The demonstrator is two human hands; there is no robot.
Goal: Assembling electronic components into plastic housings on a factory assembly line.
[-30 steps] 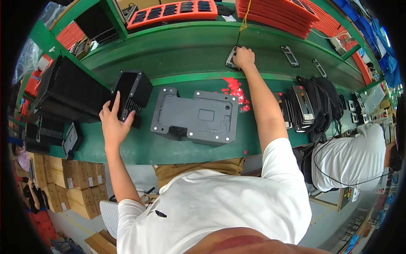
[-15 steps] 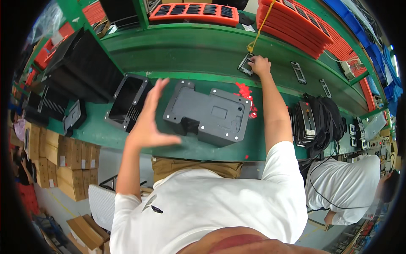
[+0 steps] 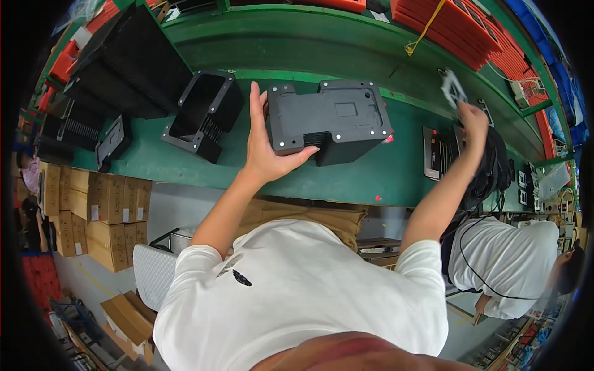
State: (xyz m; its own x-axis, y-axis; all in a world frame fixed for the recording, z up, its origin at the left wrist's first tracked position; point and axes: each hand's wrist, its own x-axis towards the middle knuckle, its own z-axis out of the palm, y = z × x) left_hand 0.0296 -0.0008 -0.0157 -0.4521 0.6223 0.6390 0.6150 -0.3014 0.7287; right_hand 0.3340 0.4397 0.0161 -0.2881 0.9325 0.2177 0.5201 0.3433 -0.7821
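My left hand (image 3: 265,148) is closed around the left end of a dark grey, block-shaped box (image 3: 328,114). The thumb presses on the near edge by a notch, and the fingers reach along the far left side. The box has a stepped outline, pale round dots near its corners and a shallow square recess on top. Out to the right, my right hand (image 3: 474,127) pinches a thin, light rectangular frame (image 3: 453,86), blurred by motion. Another slim frame (image 3: 486,112) lies just behind that hand, partly hidden. Red bits (image 3: 389,138) show beside the box's right end.
An open black box (image 3: 204,117) and a smaller black part (image 3: 114,142) stand left on the green bench (image 3: 297,179). Right are upright flat units (image 3: 436,154) and a black bag (image 3: 492,161). Orange trays (image 3: 448,28) fill the shelf. A co-worker (image 3: 501,256) bends at right.
My left hand has gone from spread beside the grey box to gripping its left end. My right hand has swung right, away from the yellow cord, with a frame in its fingers. The view has shifted.
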